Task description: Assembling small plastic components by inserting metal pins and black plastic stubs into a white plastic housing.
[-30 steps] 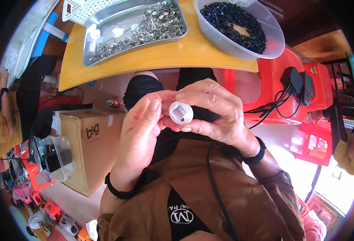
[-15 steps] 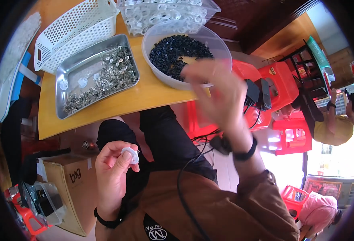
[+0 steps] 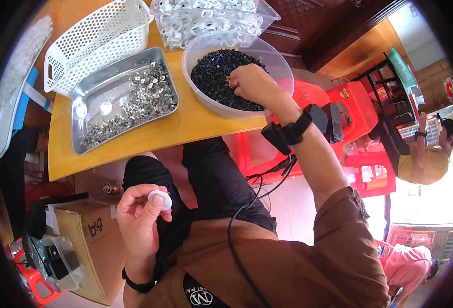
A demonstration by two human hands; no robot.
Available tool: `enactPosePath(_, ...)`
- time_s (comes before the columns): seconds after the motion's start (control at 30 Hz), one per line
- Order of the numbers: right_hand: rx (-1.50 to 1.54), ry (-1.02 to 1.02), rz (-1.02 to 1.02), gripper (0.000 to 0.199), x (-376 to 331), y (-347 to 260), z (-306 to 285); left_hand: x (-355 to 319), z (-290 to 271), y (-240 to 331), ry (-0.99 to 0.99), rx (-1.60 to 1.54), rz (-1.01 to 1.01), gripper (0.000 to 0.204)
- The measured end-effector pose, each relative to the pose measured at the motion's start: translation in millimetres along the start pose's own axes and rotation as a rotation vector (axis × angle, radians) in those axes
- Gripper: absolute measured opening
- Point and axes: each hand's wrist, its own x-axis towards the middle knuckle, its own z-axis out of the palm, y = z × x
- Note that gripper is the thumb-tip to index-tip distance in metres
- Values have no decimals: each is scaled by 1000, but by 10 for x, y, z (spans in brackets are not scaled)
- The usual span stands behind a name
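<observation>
My left hand point(image 3: 140, 213) holds a small round white plastic part point(image 3: 161, 198) between thumb and fingers, low over my lap. My right hand point(image 3: 251, 83) reaches into a clear round bowl point(image 3: 201, 47) on the yellow table, its fingers pinched down among the small black pieces point(image 3: 213, 77). What the fingertips hold is hidden. A black band sits on each wrist.
A metal tray point(image 3: 82, 141) with several small metal bits and two white parts sits left of the bowl. Behind are a white perforated basket point(image 3: 95, 38) and a clear tub of white rings point(image 3: 211, 18). Red stools point(image 3: 355, 110) stand right; a cardboard box point(image 3: 85, 241) sits left. Another person point(image 3: 432, 154) is at the far right.
My right hand left the white part, swung up over the table and dropped into the bowl of black pieces. My left hand kept the white part and lowered toward my lap.
</observation>
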Motion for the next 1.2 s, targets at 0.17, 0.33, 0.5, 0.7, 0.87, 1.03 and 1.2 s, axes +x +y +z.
enactPosePath(0.17,50,1,-54,17,-66,67,-112,19,106,41,62,-95,-67,24)
enactPosePath(0.33,299,122,101,17,-165,0,-273,22,101,25,41,-97,-85,29)
enactPosePath(0.5,314,89,138,13,-203,3,-299,26,46,-8,-32,-181,-73,33)
enactPosePath(0.7,38,-24,-43,19,-90,35,-65,29,70,-63,10,-121,9,35)
enactPosePath(0.87,-16,-26,-11,16,-79,77,-37,8,96,-40,-18,-127,-22,33)
enactPosePath(1.03,136,10,-8,18,-125,91,-62,26,52,-39,-42,-138,-40,32)
enactPosePath(1.2,88,-43,-158,14,-66,-5,-99,0,114,16,-16,-73,-25,40)
